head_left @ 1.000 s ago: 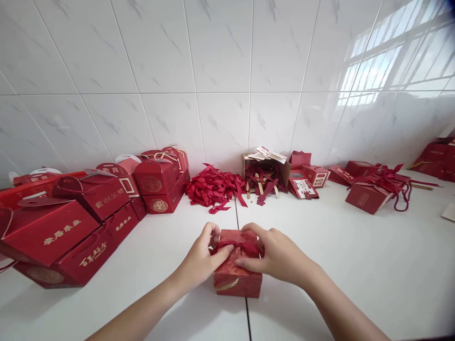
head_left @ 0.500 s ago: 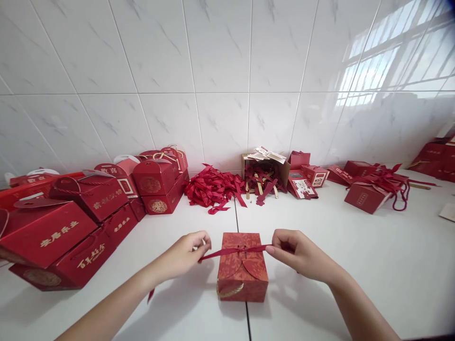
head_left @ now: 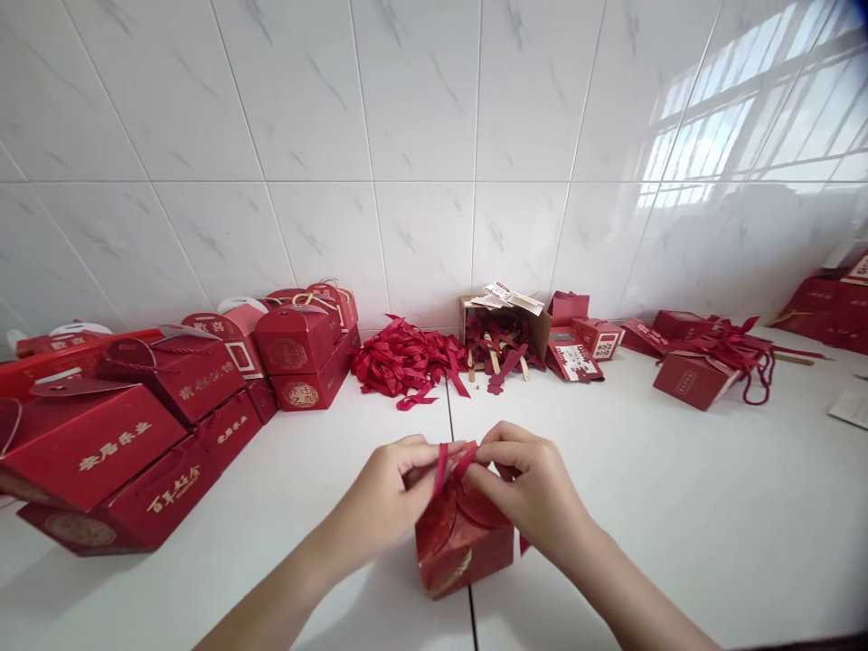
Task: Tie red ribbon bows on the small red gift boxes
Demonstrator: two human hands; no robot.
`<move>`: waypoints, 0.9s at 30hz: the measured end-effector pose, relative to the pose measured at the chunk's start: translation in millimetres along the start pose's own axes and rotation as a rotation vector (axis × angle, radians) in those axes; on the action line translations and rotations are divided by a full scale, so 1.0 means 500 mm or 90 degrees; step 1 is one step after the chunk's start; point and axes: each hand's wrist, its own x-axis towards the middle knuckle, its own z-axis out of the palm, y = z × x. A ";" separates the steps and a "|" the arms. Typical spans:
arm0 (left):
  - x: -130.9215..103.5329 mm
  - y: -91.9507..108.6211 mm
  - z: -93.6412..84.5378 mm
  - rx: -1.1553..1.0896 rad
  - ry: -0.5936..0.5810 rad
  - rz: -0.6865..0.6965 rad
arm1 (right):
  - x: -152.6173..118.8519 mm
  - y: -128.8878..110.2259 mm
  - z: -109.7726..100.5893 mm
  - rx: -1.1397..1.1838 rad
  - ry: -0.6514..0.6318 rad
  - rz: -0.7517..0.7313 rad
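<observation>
A red patterned gift box (head_left: 467,542) with a gold cord handle on its front sits on the white table before me. Over its top, a dark red ribbon (head_left: 442,466) is pinched in the fingers of my left hand (head_left: 397,488). My right hand (head_left: 533,475) is closed on another part of the same ribbon, close beside the left. A ribbon end hangs at the box's right side. Both hands hide much of the box top and the knot area.
Stacked red gift boxes (head_left: 136,452) stand at the left. Along the tiled wall lie a heap of red ribbons (head_left: 407,357) and an open carton (head_left: 546,339) holding tags and sticks. Further right is a red box (head_left: 695,375) with ribbons and cord on it.
My hands have come together over the box from its two sides, where they held the ribbon stretched. The ribbon is now bent up between my fingers, and the box has turned slightly.
</observation>
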 end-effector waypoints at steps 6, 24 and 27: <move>-0.016 -0.020 0.041 0.263 0.082 0.099 | 0.007 -0.008 0.015 0.081 -0.078 0.124; -0.015 -0.073 0.010 0.076 0.015 0.257 | 0.028 0.001 -0.025 0.045 -0.353 0.051; -0.023 -0.072 -0.018 0.150 0.052 0.225 | 0.022 0.007 -0.041 -0.006 -0.329 0.056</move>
